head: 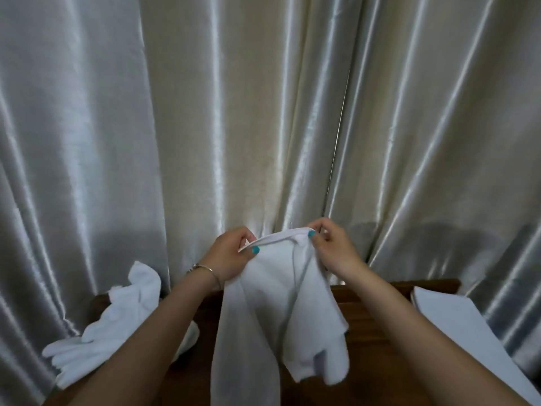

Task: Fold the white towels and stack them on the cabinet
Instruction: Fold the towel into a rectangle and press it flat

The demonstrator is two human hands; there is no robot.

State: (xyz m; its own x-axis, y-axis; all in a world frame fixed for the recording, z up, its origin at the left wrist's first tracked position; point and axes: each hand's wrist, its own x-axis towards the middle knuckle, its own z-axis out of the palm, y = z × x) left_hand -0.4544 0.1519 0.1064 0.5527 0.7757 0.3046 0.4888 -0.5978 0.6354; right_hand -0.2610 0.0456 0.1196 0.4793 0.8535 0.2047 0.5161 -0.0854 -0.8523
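A single view is provided, taken from a head-worn wide-angle camera. It is directed forward and slightly downward, close to the work. The grip is seen just below centre, where the left hand (231,253) and right hand (332,247) pinch the top edge of a white towel (281,303). Beyond the grip, the frame is filled by a satin curtain (205,112), bowed by lens distortion. Below the grip, the wooden cabinet (366,317) is cut by the lower edge. No second view is supplied, so no overlap is recorded.
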